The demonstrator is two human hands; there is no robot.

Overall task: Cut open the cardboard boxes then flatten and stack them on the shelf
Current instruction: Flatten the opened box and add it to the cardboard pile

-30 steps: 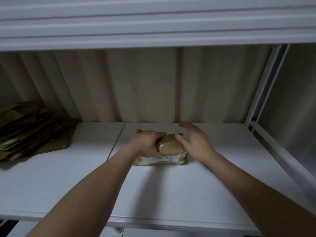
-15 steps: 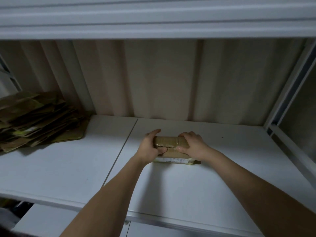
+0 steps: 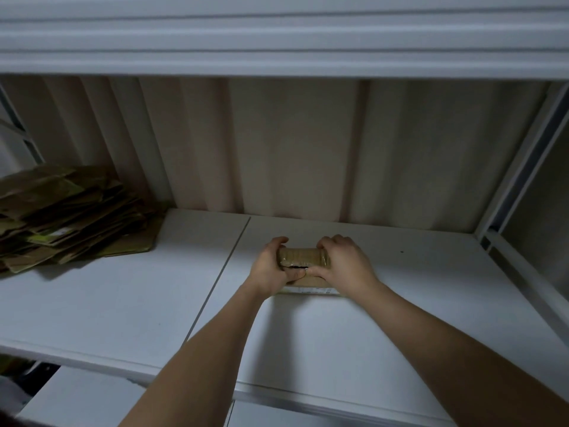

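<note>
one small cardboard box, wrapped in clear tape, with one dark gap along its top seam. one white label strip on its near lower edge. two bare hands: one left hand, one right hand, each closed around an end of the box. two bare forearms. one pile of flattened cardboard at the far left; number of sheets in it cannot be counted, many. one white shelf board carrying everything, made of two panels with one seam between them. one shelf above. one small dark speck on the right panel. one pale ribbed back wall.
</note>
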